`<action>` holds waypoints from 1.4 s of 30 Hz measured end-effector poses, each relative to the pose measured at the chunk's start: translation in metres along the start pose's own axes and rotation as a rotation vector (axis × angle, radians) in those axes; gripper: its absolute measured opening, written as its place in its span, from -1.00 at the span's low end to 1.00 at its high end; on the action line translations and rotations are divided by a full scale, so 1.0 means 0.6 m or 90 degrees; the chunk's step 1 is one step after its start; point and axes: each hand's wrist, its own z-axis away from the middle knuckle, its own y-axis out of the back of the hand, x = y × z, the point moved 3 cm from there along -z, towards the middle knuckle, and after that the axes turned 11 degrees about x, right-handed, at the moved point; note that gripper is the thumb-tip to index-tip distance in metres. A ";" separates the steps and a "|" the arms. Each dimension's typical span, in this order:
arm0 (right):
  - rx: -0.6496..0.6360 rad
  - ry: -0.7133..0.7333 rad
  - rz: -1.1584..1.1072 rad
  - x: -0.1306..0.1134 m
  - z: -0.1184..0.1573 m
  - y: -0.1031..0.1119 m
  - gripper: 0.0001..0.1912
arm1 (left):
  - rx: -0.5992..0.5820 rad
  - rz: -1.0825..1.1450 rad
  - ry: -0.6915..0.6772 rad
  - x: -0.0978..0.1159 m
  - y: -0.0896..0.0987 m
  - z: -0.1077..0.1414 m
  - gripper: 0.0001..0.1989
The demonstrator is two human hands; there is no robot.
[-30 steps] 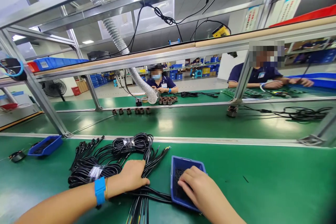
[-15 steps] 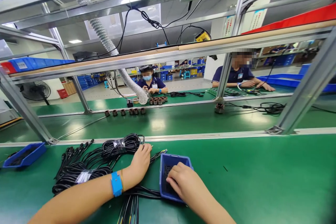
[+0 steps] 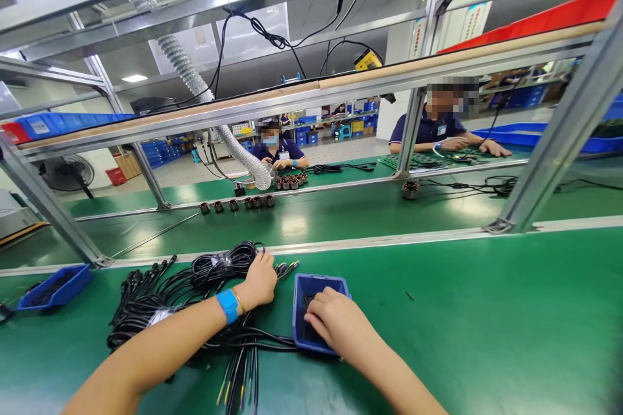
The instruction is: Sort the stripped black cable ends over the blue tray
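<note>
Black cable bundles [image 3: 141,321] lie on the green bench at the left, with stripped coloured wire ends at the bottom and right. My left hand [image 3: 260,280] is closed at the right end of the upper coil [image 3: 221,266], beside the wire ends; what its fingers hold is hidden. A blue bin [image 3: 298,331] with small dark parts stands right of the cables. My right hand [image 3: 328,318] reaches into this bin, its fingers bent together over the parts; anything between them is too small to tell.
Another blue bin [image 3: 61,288] is at the far left. A metal frame post [image 3: 559,97] rises at the right. Copper-wound coils [image 3: 253,203] line the bench behind the rail [image 3: 341,243]. Two people sit across, and a hose [image 3: 233,149] hangs between.
The whole view has shifted slightly. My left hand remains at the cable ends, and my right hand remains in the blue bin with its fingers drawn slightly closer together.
</note>
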 end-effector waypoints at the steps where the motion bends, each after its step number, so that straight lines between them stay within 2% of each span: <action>1: 0.000 0.000 0.002 0.000 0.000 0.000 -0.84 | 0.018 0.027 0.025 -0.010 0.007 0.005 -0.75; 7: 0.003 -0.003 0.002 -0.002 0.000 -0.002 -0.84 | 0.134 0.229 0.239 -0.100 0.042 0.055 -0.79; 9: -0.006 0.000 -0.004 -0.005 0.001 -0.004 -0.84 | 0.147 0.337 0.265 -0.115 0.046 0.070 -0.74; 12: -0.024 -0.005 -0.018 -0.006 0.003 -0.007 -0.82 | 0.150 0.510 0.242 -0.116 0.064 0.094 -0.69; 15: -0.040 -0.031 -0.012 0.000 0.000 -0.012 -0.82 | 0.116 0.660 0.179 -0.097 0.098 0.121 -0.69; 18: -0.077 -0.072 0.012 0.009 -0.009 -0.021 -0.81 | 0.021 0.879 0.080 -0.051 0.120 0.133 -0.68; 20: -0.109 -0.085 0.028 0.011 -0.016 -0.031 -0.74 | -0.062 0.984 0.052 -0.013 0.113 0.126 -0.67; 23: -0.145 -0.087 0.049 0.008 -0.025 -0.045 -0.79 | -0.127 1.035 0.116 0.035 0.074 0.101 -0.61; 25: -0.156 -0.093 0.058 0.006 -0.028 -0.051 -0.88 | -0.122 1.056 0.159 0.053 0.048 0.082 -0.56; 28: -0.151 -0.116 0.065 0.007 -0.031 -0.050 -0.88 | -0.118 1.067 0.174 0.067 0.023 0.060 -0.51; 32: -0.113 -0.165 0.063 0.012 -0.029 -0.032 -0.84 | -0.123 1.065 0.170 0.077 0.011 0.044 -0.48; 35: -0.077 -0.187 0.056 0.015 -0.023 -0.013 -0.80 | -0.084 1.066 0.192 0.082 0.009 0.036 -0.49; 38: -0.009 -0.219 0.020 0.022 -0.016 0.000 -0.79 | -0.056 1.084 0.231 0.082 0.008 0.030 -0.48; 42: 0.117 -0.257 -0.134 0.035 -0.007 0.002 -0.83 | -0.053 1.101 0.260 0.075 0.013 0.034 -0.54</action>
